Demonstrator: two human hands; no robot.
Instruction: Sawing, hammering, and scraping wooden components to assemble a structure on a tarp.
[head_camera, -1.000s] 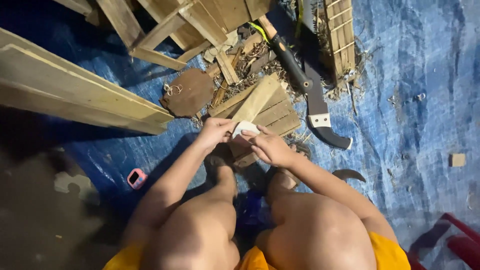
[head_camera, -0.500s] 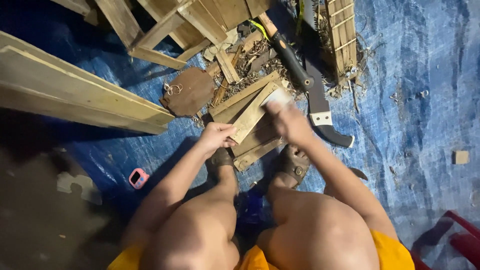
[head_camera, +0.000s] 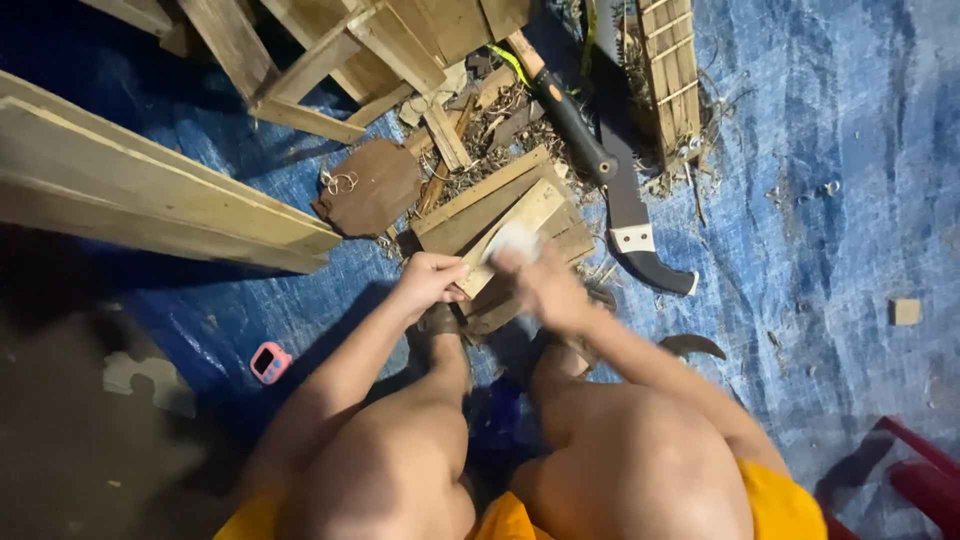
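I sit with bare knees over a blue tarp. My left hand grips the near end of a pale wooden slat that rests on a small stack of boards. My right hand is blurred with motion and presses a small pale pad, perhaps sandpaper, onto the slat. My feet in dark sandals brace the near ends of the boards.
A machete with a black handle and a black-gripped hammer lie right of the boards. Long planks lie at left, a wooden frame beyond. A brown scrap, a pink gadget, a red stool.
My right hand slid with the pad up the slat away from me, then came back toward me. My left hand kept hold of the slat's near end.
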